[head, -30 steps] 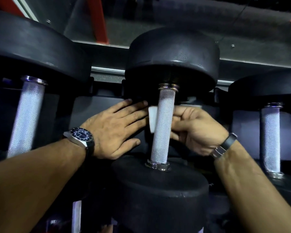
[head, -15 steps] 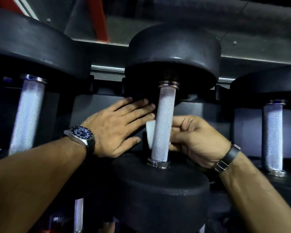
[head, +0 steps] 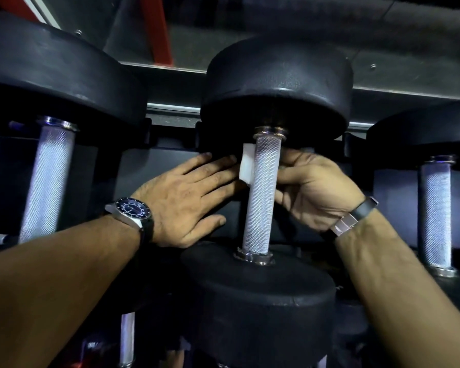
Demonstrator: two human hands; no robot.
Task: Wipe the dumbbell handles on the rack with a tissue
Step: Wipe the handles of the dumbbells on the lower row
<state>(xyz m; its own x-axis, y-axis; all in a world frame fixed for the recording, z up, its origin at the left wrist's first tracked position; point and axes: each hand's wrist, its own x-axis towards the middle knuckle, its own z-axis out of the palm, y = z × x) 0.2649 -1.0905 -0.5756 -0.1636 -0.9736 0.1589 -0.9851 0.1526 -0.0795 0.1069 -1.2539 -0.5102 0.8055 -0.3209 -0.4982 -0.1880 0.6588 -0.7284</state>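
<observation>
At the centre of the frame, the right hand [head: 314,189] reaches behind a knurled metal dumbbell handle [head: 260,197], its fingers [head: 292,158] curled around the back of the bar and pressing a white tissue [head: 247,166] against it. The tissue shows as a folded white strip sticking out on the left side of the handle, near its upper end. The left hand [head: 186,200] lies flat just left of the handle, fingers straight and held close together, their tips touching the tissue's edge, the thumb spread below.

The left wrist carries a watch [head: 133,212] with a dark dial; its markings are too small to read. The right wrist has a dark band with a metal clasp [head: 355,216].

The handle joins two round black weight heads, one in the upper centre [head: 279,83], one in the lower centre [head: 258,306]. Similar dumbbells sit at the left [head: 48,179] and right [head: 436,211] edges on a dark rack [head: 154,166]. No brand or writing is legible anywhere.
</observation>
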